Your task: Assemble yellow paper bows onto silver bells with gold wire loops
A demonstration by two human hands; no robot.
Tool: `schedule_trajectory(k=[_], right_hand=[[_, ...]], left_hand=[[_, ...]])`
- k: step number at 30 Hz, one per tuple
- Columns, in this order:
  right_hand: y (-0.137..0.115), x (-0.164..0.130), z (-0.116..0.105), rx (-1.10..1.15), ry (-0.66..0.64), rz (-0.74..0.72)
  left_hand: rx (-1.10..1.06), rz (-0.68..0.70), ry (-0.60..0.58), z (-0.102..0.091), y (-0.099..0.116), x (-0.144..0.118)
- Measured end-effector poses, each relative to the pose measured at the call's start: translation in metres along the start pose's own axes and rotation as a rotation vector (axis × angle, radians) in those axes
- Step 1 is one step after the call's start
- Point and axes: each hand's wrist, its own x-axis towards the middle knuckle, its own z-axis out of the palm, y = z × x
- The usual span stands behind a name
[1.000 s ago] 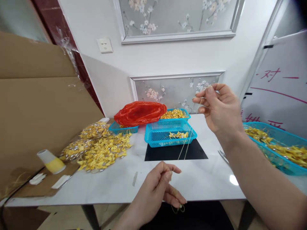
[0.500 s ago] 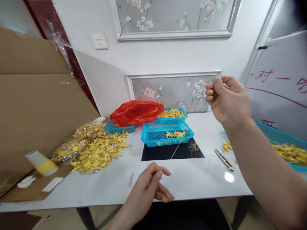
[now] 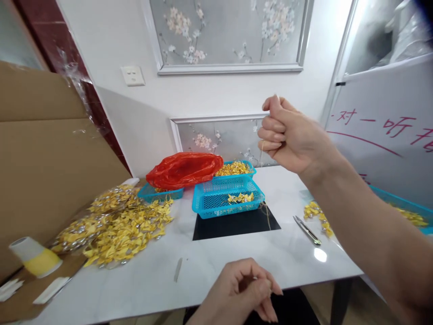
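Note:
My right hand (image 3: pixel 287 133) is raised in front of the wall, its fingers curled closed around a thin tan thread (image 3: pixel 261 153). From under its fingers the thread hangs down, and a looped part lies by the black mat (image 3: pixel 233 228). Low over the table's front edge, my left hand (image 3: pixel 246 289) is closed in a pinch; a tiny tan bit of the thread shows at its fingertips. On the table, thread snips (image 3: pixel 307 231) lie right of the mat. A blue basket (image 3: pixel 199 207) holding a few yellow ribbon pieces (image 3: pixel 241 198) stands at the mat's back edge.
Piled yellow pieces with silvery beads (image 3: pixel 125 230) lie at left, near a yellow-white cone (image 3: pixel 35 257) on cardboard. Behind are a red plastic bag (image 3: pixel 184 169) and another filled basket (image 3: pixel 235 169). More yellow pieces (image 3: pixel 314 211) and a blue basket (image 3: pixel 406 201) are at right.
My right hand has curled its fingers further in and moved left in view. My left hand sits lower and further right. The thread, earlier stretched diagonally, now hangs slack. The view has shifted.

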Motion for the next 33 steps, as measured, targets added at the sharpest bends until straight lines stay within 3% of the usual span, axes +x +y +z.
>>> schedule_trajectory(k=[4,7,13,15,18,23,27,33], right_hand=[[-0.008,-0.008,0.018,0.023,0.006,0.015],[-0.015,-0.011,0.027,0.025,-0.005,0.001],[-0.023,-0.014,0.038,0.027,-0.069,-0.048],[-0.023,-0.014,0.04,0.03,-0.087,-0.053],[-0.022,-0.015,0.041,0.041,-0.085,-0.053],[-0.019,-0.014,0.031,0.049,-0.055,-0.039],[-0.02,-0.012,0.02,0.055,-0.003,-0.047],[-0.022,-0.012,-0.006,0.034,0.083,-0.068]], left_hand=[[0.02,-0.018,-0.029,0.009,-0.008,0.006],[0.079,-0.027,0.029,0.002,-0.011,0.004],[0.26,0.069,0.412,-0.03,0.003,-0.013],[0.174,0.187,0.439,-0.029,0.012,-0.017],[-0.023,0.318,0.356,-0.014,0.025,-0.014],[-0.133,0.278,0.462,0.011,0.032,0.002],[-0.228,0.273,0.507,0.004,0.025,0.003],[-0.537,0.289,0.514,-0.017,0.025,-0.02]])
